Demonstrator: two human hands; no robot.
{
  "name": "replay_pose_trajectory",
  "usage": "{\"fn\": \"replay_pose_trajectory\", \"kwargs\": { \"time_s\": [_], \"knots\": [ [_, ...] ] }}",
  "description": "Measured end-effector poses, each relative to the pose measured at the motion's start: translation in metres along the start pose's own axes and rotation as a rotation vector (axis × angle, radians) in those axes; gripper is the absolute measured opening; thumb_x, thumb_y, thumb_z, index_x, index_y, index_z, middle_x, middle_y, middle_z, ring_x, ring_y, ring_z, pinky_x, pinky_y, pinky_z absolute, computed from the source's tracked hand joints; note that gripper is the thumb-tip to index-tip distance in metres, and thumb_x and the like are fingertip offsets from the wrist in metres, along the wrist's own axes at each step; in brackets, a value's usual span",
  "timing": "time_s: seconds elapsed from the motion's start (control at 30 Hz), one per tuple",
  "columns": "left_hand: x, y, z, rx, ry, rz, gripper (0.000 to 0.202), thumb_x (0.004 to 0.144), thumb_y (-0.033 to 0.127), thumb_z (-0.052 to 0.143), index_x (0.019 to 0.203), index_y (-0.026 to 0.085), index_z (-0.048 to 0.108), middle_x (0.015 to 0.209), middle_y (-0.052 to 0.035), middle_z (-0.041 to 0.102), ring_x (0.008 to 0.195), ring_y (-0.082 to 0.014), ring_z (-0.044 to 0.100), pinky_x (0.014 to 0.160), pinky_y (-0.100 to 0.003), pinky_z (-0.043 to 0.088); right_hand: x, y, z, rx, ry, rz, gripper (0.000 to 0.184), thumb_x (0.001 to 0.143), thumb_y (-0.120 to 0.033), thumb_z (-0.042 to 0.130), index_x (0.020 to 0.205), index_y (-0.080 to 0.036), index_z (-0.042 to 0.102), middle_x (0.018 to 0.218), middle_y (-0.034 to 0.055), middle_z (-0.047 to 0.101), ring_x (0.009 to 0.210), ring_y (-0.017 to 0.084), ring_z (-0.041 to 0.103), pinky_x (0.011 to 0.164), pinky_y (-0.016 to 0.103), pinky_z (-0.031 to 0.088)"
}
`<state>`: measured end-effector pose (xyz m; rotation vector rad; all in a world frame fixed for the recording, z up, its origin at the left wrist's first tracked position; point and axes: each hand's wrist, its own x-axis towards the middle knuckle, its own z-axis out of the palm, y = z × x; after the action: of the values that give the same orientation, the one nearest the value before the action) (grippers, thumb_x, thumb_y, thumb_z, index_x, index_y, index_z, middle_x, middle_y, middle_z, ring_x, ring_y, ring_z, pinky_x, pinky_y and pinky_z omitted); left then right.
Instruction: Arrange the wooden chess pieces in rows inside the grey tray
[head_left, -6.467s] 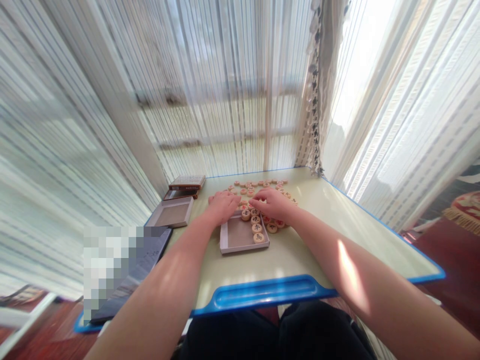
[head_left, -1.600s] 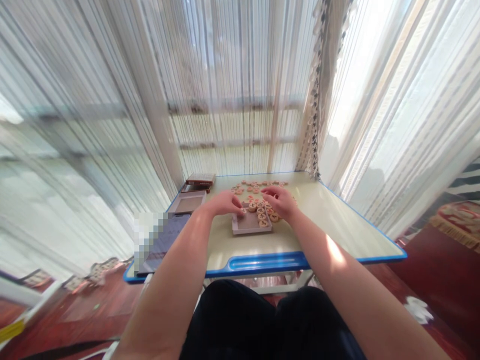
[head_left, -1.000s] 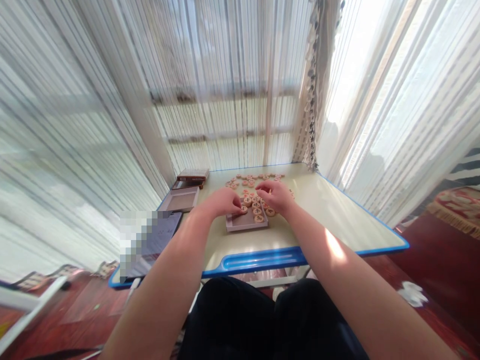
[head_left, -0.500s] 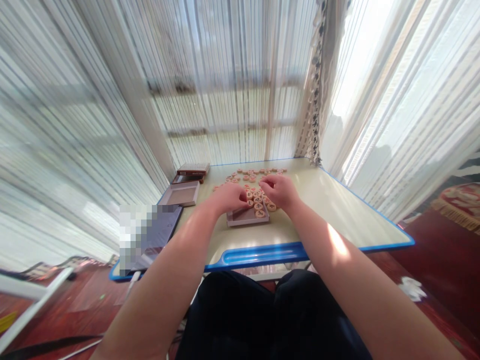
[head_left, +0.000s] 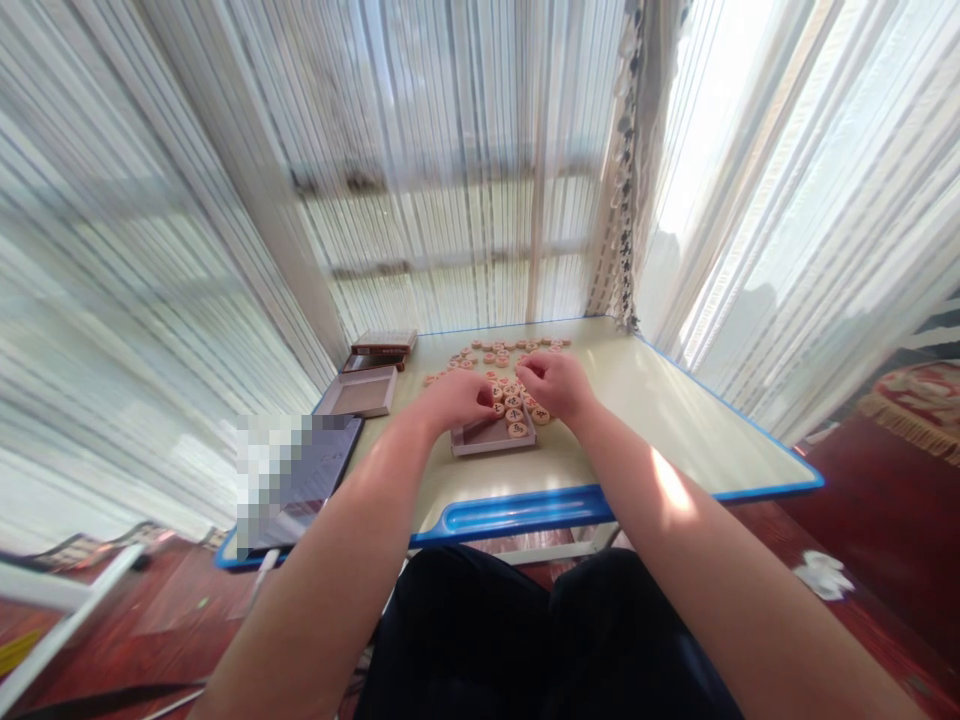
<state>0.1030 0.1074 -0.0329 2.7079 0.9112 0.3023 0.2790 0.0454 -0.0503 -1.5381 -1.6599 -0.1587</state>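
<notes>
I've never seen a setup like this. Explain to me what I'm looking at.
There is no machine here, just a person's two bare hands, seen by one camera worn on the head, looking forward and down. Round, marked discs lie on a blue-edged table: some in a shallow tray, and many loose discs beyond it. At the left are a second tray and a tablet-like device, partly pixelated. The left hand has its fingertips at one disc inside the tray; the right hand is curled near the tray's far right corner. Whether it holds anything is hidden.
</notes>
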Motion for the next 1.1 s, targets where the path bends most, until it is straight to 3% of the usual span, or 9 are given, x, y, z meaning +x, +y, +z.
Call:
{"fn": "replay_pose_trajectory", "kwargs": {
  "time_s": [0.27, 0.5, 0.87, 1.1],
  "knots": [
    [0.0, -0.003, -0.005, -0.008, -0.022, 0.011, 0.021, 0.065, 0.039, 0.061, 0.075, 0.022, 0.068, 0.072, -0.0002, 0.067, 0.065, -0.0148, 0.054, 0.059, -0.024, 0.035, 0.0, 0.0, -0.001, 0.002, 0.0, -0.005, 0.026, 0.075, -0.028, 0.046, 0.054, -0.018, 0.057, 0.05, -0.0006, 0.05, 0.052, 0.011, 0.043, 0.053, 0.024, 0.03],
    [0.002, -0.014, -0.001, 0.168, -0.028, -0.086, 0.018, 0.068, 0.028, 0.052, 0.069, 0.02, 0.069, 0.065, -0.0018, 0.064, 0.06, -0.0145, 0.052, 0.056, -0.025, 0.033, 0.0, 0.0, -0.001, -0.002, -0.004, 0.005, 0.026, 0.075, -0.028, 0.046, 0.053, -0.017, 0.055, 0.049, -0.0013, 0.05, 0.051, 0.01, 0.042, 0.052, 0.024, 0.028],
    [0.006, -0.016, 0.006, 0.176, 0.012, -0.052, 0.021, 0.072, 0.032, 0.051, 0.072, 0.025, 0.07, 0.069, -0.0009, 0.067, 0.062, -0.015, 0.055, 0.059, -0.025, 0.035, 0.0, -0.001, 0.0, -0.026, 0.019, -0.008, 0.027, 0.075, -0.028, 0.045, 0.051, -0.017, 0.051, 0.047, -0.0023, 0.045, 0.051, 0.01, 0.039, 0.051, 0.023, 0.026],
    [0.006, -0.016, 0.009, 0.171, 0.073, -0.06, 0.023, 0.073, 0.035, 0.051, 0.067, 0.023, 0.07, 0.065, -0.0017, 0.066, 0.062, -0.0152, 0.054, 0.055, -0.025, 0.033, 0.0, -0.002, -0.001, -0.048, 0.006, 0.002, 0.029, 0.076, -0.029, 0.044, 0.051, -0.017, 0.051, 0.048, -0.002, 0.045, 0.05, 0.01, 0.037, 0.051, 0.023, 0.026]
  ]
}}
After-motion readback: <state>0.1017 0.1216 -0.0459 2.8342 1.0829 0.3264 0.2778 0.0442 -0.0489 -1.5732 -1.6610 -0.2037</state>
